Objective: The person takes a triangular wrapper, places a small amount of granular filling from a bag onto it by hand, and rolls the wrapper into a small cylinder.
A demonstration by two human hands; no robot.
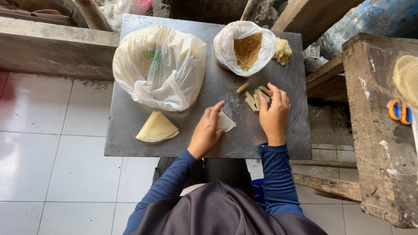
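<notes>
My left hand (206,129) rests flat on a single pale wrapper sheet (227,122) lying on the grey metal table (130,130). My right hand (274,112) reaches into a small pile of thin rolled sticks (256,98), with its fingertips on one of them. One more roll (242,88) lies apart, just behind the pile. A fan-shaped stack of yellowish wrappers (157,127) sits to the left of my left hand.
A large crumpled white plastic bag (160,65) fills the table's back left. An open bag of brown crumbs (247,48) stands at the back, with a pale doughy lump (282,51) beside it. Orange-handled scissors (400,111) lie on the wooden bench (374,143) to the right.
</notes>
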